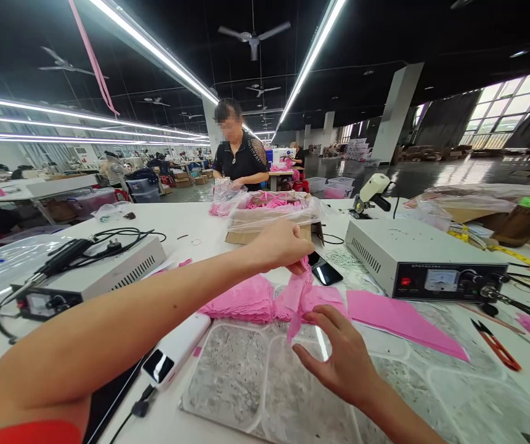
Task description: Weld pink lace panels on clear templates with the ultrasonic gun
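My left hand (284, 243) reaches across the table, its fingers closed on the top of a pink lace fabric piece (298, 299) that hangs down in folds. Just below, my right hand (341, 345) has thumb and forefinger spread apart beside the lower end of that piece; the forefinger is close to the cloth, and I cannot tell if it touches. Behind the hanging piece lies a stack of pink lace pieces (241, 299). Flat pink fabric panels (399, 320) lie to the right. Beneath my right hand is a grey marbled mat (228, 370).
A control box (431, 246) stands at right, another control box (108, 271) at left with cables. Red-handled thread snips (496, 345), a phone (325, 271) and a white power bank (177, 351) lie around. Beyond a carton (269, 222) of pink cloth, a co-worker (241, 157) handles plastic.
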`<state>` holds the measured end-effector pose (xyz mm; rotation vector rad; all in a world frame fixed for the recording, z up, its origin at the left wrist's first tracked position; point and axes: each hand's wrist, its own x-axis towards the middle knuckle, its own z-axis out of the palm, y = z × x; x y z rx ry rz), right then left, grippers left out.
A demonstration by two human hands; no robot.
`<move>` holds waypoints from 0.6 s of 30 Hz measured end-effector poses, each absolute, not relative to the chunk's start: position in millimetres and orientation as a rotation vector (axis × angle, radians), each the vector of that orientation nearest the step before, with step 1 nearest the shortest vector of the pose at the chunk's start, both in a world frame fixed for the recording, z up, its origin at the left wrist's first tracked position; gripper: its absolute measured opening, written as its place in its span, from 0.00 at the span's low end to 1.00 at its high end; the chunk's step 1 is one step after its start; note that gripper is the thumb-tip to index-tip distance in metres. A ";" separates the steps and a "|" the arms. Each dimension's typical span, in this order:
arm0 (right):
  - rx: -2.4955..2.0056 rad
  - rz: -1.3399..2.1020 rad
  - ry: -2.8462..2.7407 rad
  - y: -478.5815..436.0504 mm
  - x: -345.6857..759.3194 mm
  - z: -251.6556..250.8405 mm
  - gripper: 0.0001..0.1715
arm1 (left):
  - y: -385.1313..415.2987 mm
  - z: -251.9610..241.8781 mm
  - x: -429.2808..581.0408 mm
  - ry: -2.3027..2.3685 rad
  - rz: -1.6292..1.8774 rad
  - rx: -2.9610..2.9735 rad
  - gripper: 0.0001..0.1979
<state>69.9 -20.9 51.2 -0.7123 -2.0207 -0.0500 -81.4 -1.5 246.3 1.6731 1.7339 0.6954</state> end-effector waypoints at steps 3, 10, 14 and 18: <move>-0.823 -0.035 -1.959 -25.1 59.8 43.9 0.17 | 0.9 246.9 -76.8 1.739 0.724 1.662 0.10; -0.928 0.024 -1.791 -22.4 49.1 40.9 0.10 | 10.6 245.6 -74.0 1.704 0.790 1.636 0.09; -0.943 0.015 -1.731 -16.9 47.6 38.7 0.13 | 15.3 245.9 -71.3 1.650 0.827 1.632 0.10; -0.915 0.001 -1.676 -12.6 48.4 35.3 0.05 | 18.0 245.9 -71.6 1.612 0.851 1.648 0.11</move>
